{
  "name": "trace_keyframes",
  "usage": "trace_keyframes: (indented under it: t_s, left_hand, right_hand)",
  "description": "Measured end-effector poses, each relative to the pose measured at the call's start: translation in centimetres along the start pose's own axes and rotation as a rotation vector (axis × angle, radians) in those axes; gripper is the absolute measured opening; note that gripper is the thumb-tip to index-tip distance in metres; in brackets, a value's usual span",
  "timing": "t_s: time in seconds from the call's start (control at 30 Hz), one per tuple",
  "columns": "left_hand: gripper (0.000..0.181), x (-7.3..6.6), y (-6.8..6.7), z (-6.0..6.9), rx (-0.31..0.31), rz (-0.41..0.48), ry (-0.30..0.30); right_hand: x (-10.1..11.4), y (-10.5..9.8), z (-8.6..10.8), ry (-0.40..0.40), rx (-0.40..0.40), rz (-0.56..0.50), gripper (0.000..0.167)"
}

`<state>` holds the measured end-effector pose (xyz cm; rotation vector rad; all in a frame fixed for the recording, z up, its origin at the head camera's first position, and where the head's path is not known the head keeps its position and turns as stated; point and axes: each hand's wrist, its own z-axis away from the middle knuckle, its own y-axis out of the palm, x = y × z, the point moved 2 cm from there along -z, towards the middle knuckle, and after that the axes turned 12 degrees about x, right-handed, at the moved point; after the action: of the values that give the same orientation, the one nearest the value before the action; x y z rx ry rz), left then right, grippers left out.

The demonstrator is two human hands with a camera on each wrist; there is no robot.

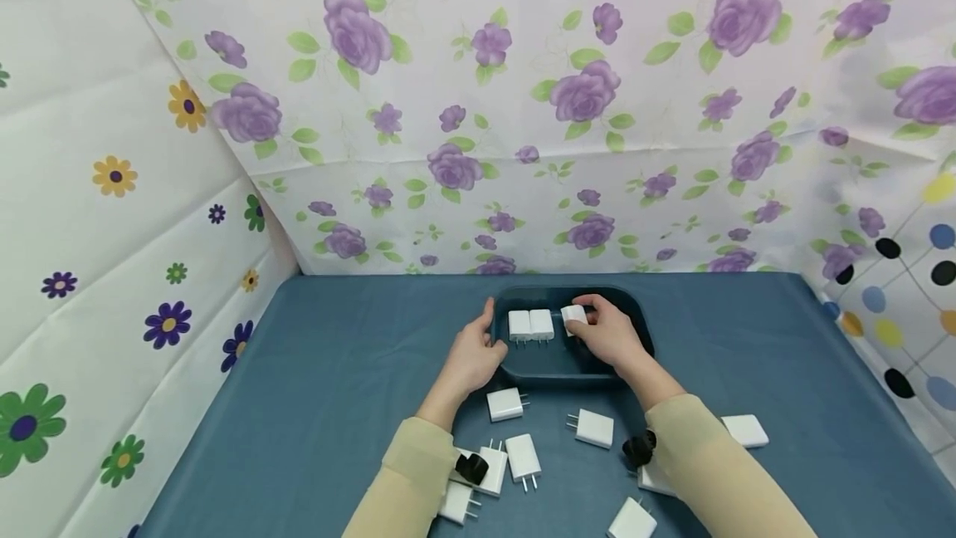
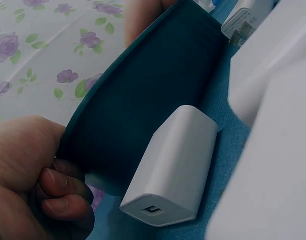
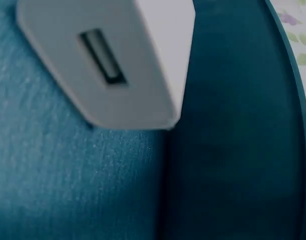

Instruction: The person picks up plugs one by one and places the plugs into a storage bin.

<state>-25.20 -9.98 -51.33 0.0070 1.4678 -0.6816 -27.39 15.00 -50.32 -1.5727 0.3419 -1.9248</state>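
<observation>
A dark blue tray (image 1: pixel 560 380) stands at the back of the table. My left hand (image 1: pixel 472 355) holds its left rim, the index finger along the side; in the left wrist view several fingers curl at the tray's wall (image 2: pixel 127 107). With thumb and fingers, my right hand (image 1: pixel 611 337) pinches a white charger (image 1: pixel 573 316) above the tray's right half. Two white chargers, one on the left (image 1: pixel 519 325) and one beside it (image 1: pixel 541 324), lie side by side in the tray, prongs toward me. The right hand is out of its own wrist view.
In front of the tray, loose chargers lie on the blue cloth, among them one by the rim (image 1: pixel 506 404), one at centre (image 1: pixel 594 428) and one at right (image 1: pixel 745 431). Others sit partly under the sleeves. A flowered curtain (image 1: pixel 523 106) hangs behind the table.
</observation>
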Motion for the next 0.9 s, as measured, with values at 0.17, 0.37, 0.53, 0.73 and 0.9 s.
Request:
trace_keyframes:
  t_s: [0.17, 0.37, 0.53, 0.73, 0.9]
  left_hand:
    - [0.083, -0.1, 0.0, 0.0, -0.007, -0.006, 0.016]
    - [0.083, 0.0, 0.1, 0.0, -0.012, -0.031, 0.004]
    - [0.084, 0.1, 0.1, 0.0, -0.015, -0.019, -0.015]
    - [0.084, 0.0, 0.1, 0.0, -0.021, -0.022, -0.010]
    - [0.083, -0.3, 0.2, 0.0, -0.021, -0.024, -0.011]
  right_hand:
    - [-0.2, 0.2, -0.5, 0.007, 0.000, 0.076, 0.050]
    - [-0.2, 0.6, -1.1, 0.042, 0.010, 0.139, 0.055]
    - [-0.2, 0.7, -1.4, 0.045, 0.021, 0.164, 0.062]
    - [-0.4, 0.7, -1.4, 0.014, 0.025, 0.134, 0.062]
    - [-0.3, 0.8, -1.4, 0.018, 0.013, 0.121, 0.063]
